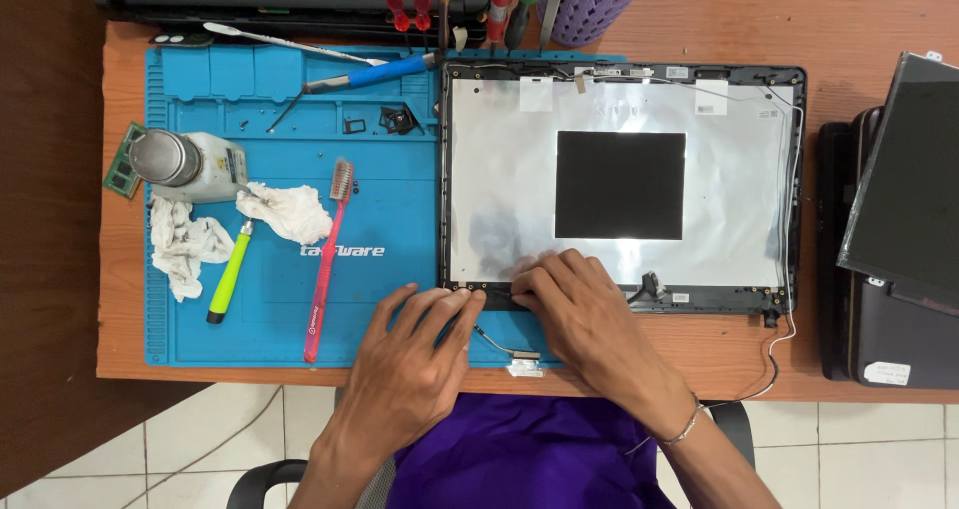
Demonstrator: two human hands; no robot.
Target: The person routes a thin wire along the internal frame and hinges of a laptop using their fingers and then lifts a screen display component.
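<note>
The laptop lid shell (619,184) is lying inside-up toward the right half of the table (879,29), overlapping the right edge of the blue work mat (290,299). It is already stripped: its screen panel (904,184) is resting apart on a dark laptop body (889,344) at the table's right edge, and the foil lining and bare frame are showing. Both hands are working at the shell's near-left corner. The left hand (405,369) is lying with its fingers (455,304) spread flat, holding nothing. The right hand (589,314) is pressing its bent fingers (534,281) on the dark strip there; I cannot tell whether they are pinching anything. A thin cable (504,344) is trailing loose toward the table's near edge, so this corner looks unfinished
</note>
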